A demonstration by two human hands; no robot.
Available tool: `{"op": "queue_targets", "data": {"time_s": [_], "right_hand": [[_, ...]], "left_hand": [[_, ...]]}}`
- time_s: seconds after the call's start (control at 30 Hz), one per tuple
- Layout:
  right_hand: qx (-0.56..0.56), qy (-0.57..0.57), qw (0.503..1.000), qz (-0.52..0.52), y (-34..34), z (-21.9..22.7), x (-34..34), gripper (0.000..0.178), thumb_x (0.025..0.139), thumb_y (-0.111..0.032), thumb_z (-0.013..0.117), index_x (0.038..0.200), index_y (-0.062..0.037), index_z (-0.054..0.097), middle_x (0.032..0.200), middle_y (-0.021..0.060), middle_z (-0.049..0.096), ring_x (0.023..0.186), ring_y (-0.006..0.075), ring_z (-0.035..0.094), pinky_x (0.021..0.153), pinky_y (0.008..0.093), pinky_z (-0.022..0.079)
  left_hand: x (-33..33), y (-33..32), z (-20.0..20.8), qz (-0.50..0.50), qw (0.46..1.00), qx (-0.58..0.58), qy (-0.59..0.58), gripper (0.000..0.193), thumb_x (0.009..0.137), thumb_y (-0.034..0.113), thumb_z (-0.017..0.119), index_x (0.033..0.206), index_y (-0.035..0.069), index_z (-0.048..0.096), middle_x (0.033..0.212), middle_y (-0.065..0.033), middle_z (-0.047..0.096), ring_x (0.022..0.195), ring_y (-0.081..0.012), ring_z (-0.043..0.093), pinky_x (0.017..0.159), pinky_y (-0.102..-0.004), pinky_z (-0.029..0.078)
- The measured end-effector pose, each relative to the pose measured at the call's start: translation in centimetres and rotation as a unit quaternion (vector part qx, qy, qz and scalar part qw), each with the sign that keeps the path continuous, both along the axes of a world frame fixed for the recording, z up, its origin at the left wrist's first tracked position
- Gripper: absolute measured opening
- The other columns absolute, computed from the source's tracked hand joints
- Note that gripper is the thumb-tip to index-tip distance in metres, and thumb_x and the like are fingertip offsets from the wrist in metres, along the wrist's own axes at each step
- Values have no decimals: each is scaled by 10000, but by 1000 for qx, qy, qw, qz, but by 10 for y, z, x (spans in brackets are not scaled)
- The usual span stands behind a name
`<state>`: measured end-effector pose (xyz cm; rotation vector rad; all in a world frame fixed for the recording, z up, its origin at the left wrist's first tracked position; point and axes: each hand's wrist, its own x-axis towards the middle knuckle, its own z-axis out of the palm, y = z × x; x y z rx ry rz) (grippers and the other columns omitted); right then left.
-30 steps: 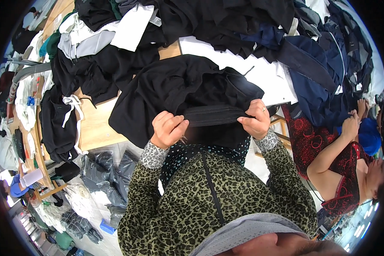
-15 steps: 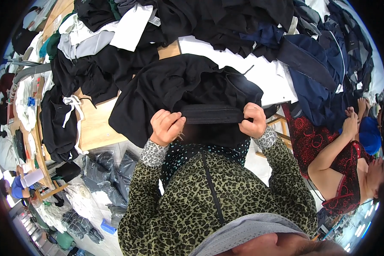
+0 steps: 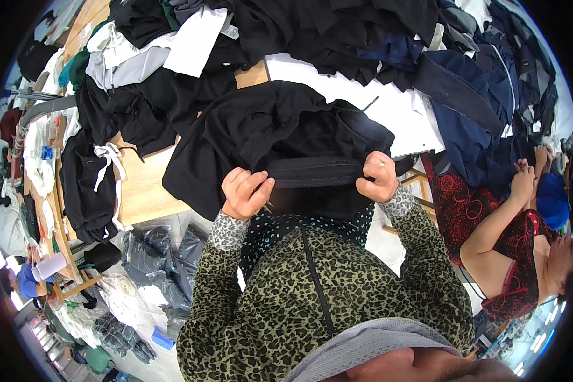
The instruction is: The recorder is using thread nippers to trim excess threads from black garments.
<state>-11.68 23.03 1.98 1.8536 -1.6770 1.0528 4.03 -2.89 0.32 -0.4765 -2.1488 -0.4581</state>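
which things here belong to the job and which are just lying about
In hand:
loose black cloth garment
its stitched black band, gripped by the left hand and right hand

Lying about:
light grey cloth piece
dark bundles in shiny plastic
small blue rectangular object

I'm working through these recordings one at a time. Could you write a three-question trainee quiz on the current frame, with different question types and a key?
1. Multiple choice: what do the left hand and right hand grip between them?
A) a white cord
B) a black band with stitched lines, on a black garment
C) a clear plastic bag

2. True or false: the navy garments lie to the right of the held garment.

3. Fill in the blank: the person's own jacket has a ____ print.

Key: 1. B; 2. True; 3. leopard
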Motion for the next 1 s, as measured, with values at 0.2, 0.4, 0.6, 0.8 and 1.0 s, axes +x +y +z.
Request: {"op": "queue_targets", "data": {"time_s": [0.2, 0.4, 0.6, 0.8, 1.0], "right_hand": [[3, 13, 1000, 3, -1, 1, -1, 296, 410, -157, 608, 696, -96, 559, 799, 57, 366, 527, 170, 403, 471, 291, 364], [50, 101, 994, -4, -3, 3, -6, 297, 481, -172, 610, 770, -126, 655, 981, 75, 596, 562, 154, 379, 531, 276, 370], [24, 42, 993, -108, -9, -3, -4, 243, 454, -120, 620, 682, -36, 611, 1087, 176, 610, 643, 222, 472, 583, 337, 412], [-166, -194, 931, -260, -41, -17, 32, 247, 489, 94, 537, 713, 34, 619, 1022, 156, 625, 794, 276, 549, 698, 336, 446], [-184, -300, 884, -307, -43, -15, 43, 236, 555, 160, 465, 723, 54, 593, 1031, 169, 613, 845, 279, 571, 759, 309, 449]], "left_hand": [[1, 2, -1, 5, 1000, -1, 3, 242, 602, -11, 665, 835, 36, 621, 847, -85, 585, 544, -181, 506, 499, -301, 416], [-1, 0, 0, 9, 1000, 2, 11, 260, 594, -3, 661, 848, 47, 635, 853, -80, 582, 552, -178, 506, 507, -302, 415], [-2, 7, -1, 27, 1000, -6, 15, 266, 590, 2, 662, 848, 64, 650, 871, -64, 571, 554, -166, 494, 524, -295, 410], [-10, 20, -4, 19, 1000, 8, 22, 268, 597, 1, 658, 854, 77, 667, 869, -43, 559, 558, -152, 484, 531, -286, 396], [-13, 32, -9, 11, 999, 26, 21, 258, 605, 6, 666, 852, 81, 670, 880, -32, 554, 550, -138, 473, 524, -277, 380]]}}
